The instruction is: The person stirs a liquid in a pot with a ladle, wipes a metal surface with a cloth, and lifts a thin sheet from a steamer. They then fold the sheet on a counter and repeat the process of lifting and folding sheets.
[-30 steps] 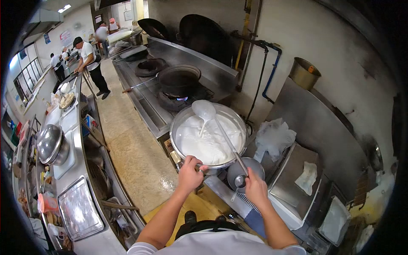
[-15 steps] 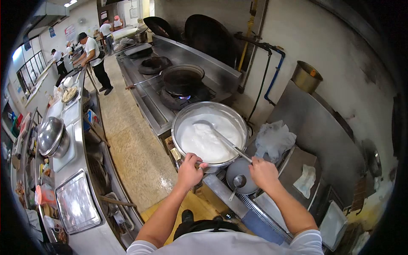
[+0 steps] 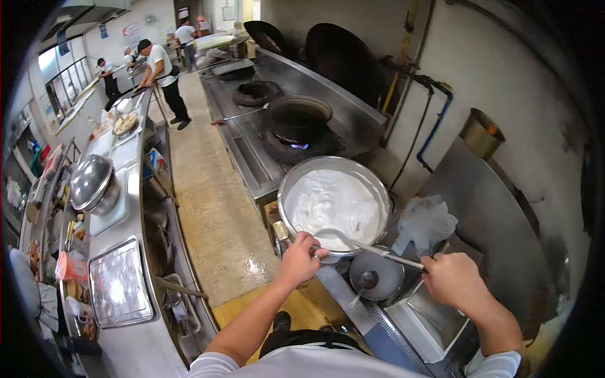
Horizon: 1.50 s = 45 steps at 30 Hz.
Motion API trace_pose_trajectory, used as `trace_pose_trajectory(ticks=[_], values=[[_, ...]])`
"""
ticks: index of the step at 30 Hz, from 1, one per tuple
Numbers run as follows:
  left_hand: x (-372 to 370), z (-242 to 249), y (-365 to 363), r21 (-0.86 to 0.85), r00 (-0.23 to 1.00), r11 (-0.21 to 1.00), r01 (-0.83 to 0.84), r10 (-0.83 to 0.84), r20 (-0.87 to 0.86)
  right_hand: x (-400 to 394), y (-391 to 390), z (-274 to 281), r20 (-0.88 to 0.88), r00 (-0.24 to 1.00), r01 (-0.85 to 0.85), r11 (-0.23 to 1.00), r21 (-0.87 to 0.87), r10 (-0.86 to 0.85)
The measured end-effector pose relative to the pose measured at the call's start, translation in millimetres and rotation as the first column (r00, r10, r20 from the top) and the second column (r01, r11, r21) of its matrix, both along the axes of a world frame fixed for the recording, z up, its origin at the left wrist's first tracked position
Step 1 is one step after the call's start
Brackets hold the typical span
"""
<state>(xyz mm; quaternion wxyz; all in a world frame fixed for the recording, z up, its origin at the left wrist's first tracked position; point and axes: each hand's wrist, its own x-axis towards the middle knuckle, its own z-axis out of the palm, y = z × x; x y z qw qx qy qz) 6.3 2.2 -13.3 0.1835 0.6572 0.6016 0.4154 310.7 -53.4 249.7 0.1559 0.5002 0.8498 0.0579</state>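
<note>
Mid-frame, the left hand grips the pot, probably steadying it; lower right, the right hand clasps the ladle by its handle, seemingly for reach.

Commercial kitchen with steel stove

White mixture, silvery pot, blue flame

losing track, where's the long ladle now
Right of centre in the head view: the right hand holds the long ladle, its bowl inside the white-filled pot.
</note>
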Motion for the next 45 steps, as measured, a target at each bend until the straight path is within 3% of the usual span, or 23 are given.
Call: trace_pose_trajectory(ticks=[7,10,13,20,23,27,28,31,35,39,42,45], values=[[-2.9,20.6,-3.1,-0.162,0.996,0.986,0.041,-0.026,0.091,-47.4,39.5,1.0,0.056,0.983,-0.167,0.978,-0.129,0.175],[-2.0,6.4,0.5,-0.061,0.999,0.998,0.004,-0.002,0.037,-61.1,52.6,-43.4,0.015,0.98,-0.199,0.978,-0.057,0.2],[-1.0,8.5,0.5,-0.078,0.999,0.997,0.002,0.002,0.051,-73.5,63.9,-100.5,0.042,0.991,-0.124,0.992,-0.006,0.124],[-2.1,7.2,-0.3,-0.079,0.998,0.997,0.012,-0.007,0.065,-38.0,106.7,-195.6,0.044,0.998,-0.046,0.944,0.326,0.033],[-1.8,13.7,-2.8,-0.068,0.998,0.998,0.007,-0.003,0.056,-20.7,119.1,-192.6,0.101,0.995,-0.016,0.959,0.282,-0.013],[-1.8,24.4,-5.6,-0.126,0.998,0.992,0.006,0.003,0.064,-12.1,130.9,-152.8,0.209,0.977,0.031,0.999,0.029,-0.037],[-1.5,25.9,-7.2,-0.144,0.998,0.99,0.008,0.002,0.064,-8.4,136.0,-138.9,0.147,0.989,0.027,0.998,-0.057,-0.019],[-1.0,19.7,-7.6,-0.057,0.998,0.998,0.005,-0.002,0.064,-19.6,160.4,-98.5,0.208,0.977,0.116,0.926,-0.36,-0.042],[-0.2,16.4,-8.7,-0.062,0.997,0.998,0.007,-0.002,0.076,-62.1,165.5,-36.6,0.379,0.915,0.343,0.764,-0.546,-0.14],[-1.9,14.3,-6.4,-0.088,0.998,0.996,0.021,-0.015,0.062,-71.9,164.0,-30.5,0.301,0.954,0.203,0.717,-0.667,0.01],[-2.0,13.6,-3.8,-0.095,0.998,0.995,0.031,-0.025,0.063,-85.3,143.2,-32.4,0.293,0.956,0.21,0.716,-0.666,-0.007],[-1.8,11.7,-3.7,-0.098,0.998,0.995,0.025,-0.018,0.064,-81.6,122.7,-95.9,0.091,0.99,-0.045,0.852,-0.521,0.107]])
